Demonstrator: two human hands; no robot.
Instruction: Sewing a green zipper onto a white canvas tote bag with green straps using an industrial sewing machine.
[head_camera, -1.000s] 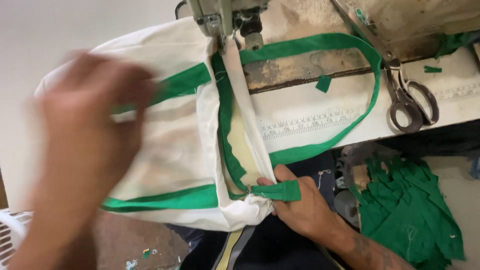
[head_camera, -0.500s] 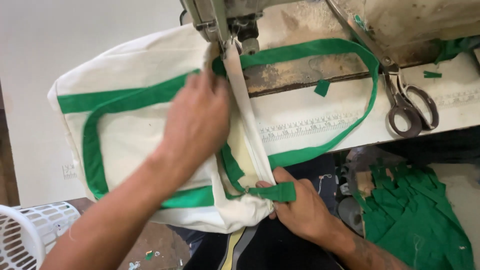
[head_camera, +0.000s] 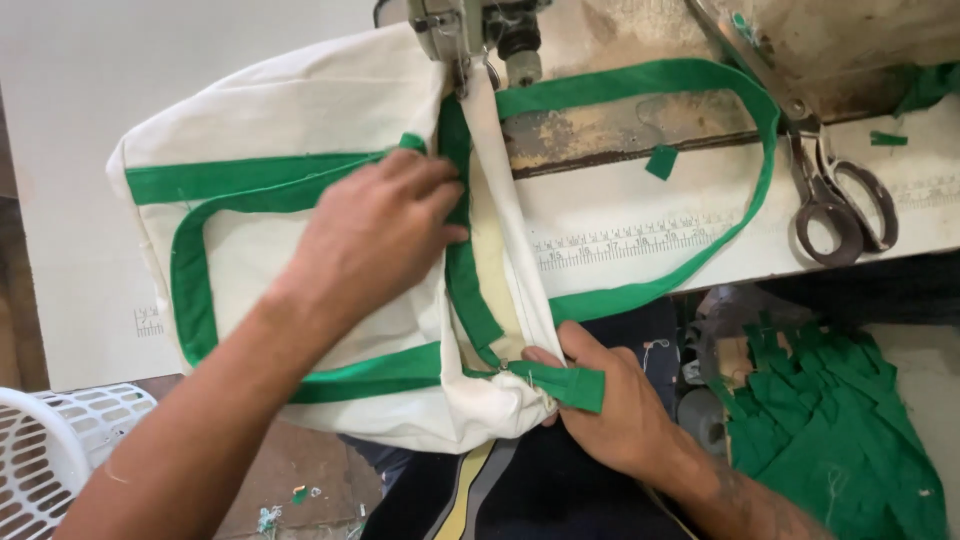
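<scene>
The left hand (head_camera: 385, 225) is pressing flat, fingers spread, on the cream bag (head_camera: 290, 110) lying on the counter (head_camera: 640, 215) under the sewing machine (head_camera: 470, 25), while the right hand (head_camera: 610, 400) is pinching the green strap end (head_camera: 565, 385), keeping the seam taut.

Single head cam, steep downward, close over sewing table (head_camera: 700, 215), approx. arm's reach.

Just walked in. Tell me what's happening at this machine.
A person is working a white cloth bag with green trim at a sewing machine. The left hand presses flat on the bag beside the needle; the right hand pinches the green strap end at the table's near edge. Scissors lie at right.
</scene>
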